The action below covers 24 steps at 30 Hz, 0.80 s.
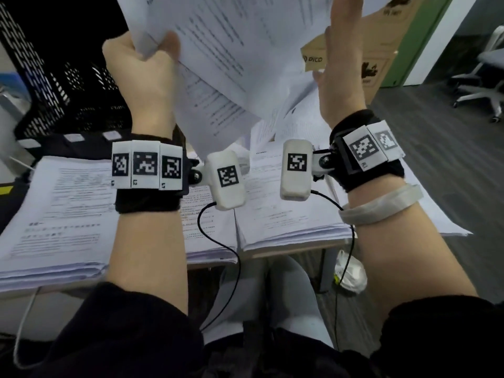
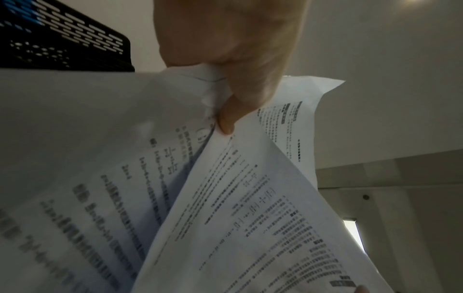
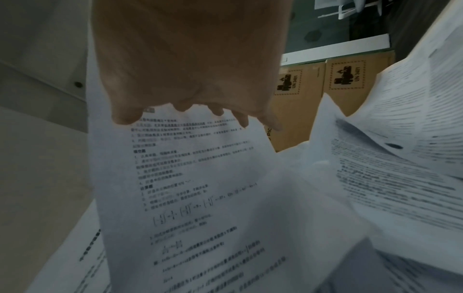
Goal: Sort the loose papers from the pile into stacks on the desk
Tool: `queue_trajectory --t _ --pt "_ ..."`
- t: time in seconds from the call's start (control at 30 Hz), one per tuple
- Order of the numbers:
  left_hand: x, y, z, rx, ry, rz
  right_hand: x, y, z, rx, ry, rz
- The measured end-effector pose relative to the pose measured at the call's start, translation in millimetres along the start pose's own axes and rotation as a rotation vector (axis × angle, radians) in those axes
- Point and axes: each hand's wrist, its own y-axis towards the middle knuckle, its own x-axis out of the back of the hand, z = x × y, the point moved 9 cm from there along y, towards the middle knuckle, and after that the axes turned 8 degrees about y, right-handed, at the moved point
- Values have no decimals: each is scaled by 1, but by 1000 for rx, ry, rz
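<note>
My left hand [image 1: 152, 50] is raised above the desk and grips a fanned bundle of printed papers [image 1: 218, 50] by its lower left corner. In the left wrist view the fingers [image 2: 226, 119] pinch the bundle [image 2: 100, 168] where the sheets spread apart. My right hand [image 1: 341, 36] is up beside the bundle's right edge, its fingertips out of frame. In the right wrist view its curled fingers [image 3: 218, 111] and thumb hold the top of one printed sheet [image 3: 200, 178], which hangs below them. Three stacks lie on the desk: left [image 1: 60, 214], middle [image 1: 207, 227] and right [image 1: 286, 214].
A black mesh file tray [image 1: 54, 77] stands at the back left of the desk. Cardboard boxes [image 1: 376, 55] stand behind on the right, and an office chair [image 1: 485, 85] is on the floor at the far right. A white bundle [image 1: 351, 274] hangs under the desk edge.
</note>
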Motion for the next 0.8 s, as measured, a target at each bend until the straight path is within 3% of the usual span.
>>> queue_trajectory --t 0.1,0.27,0.5,0.8 --pt "21 -7 -3 12 -4 -13 -14 -13 26 96 112 -10" --pt "52 -18 -4 44 -40 -61 -48 -23 26 64 -2 88" --pt "79 -41 -4 143 -52 -58 -70 -27 27 65 -14 97" --pt "122 -67 30 328 -35 -261 -92 -43 -22 -154 -43 234"
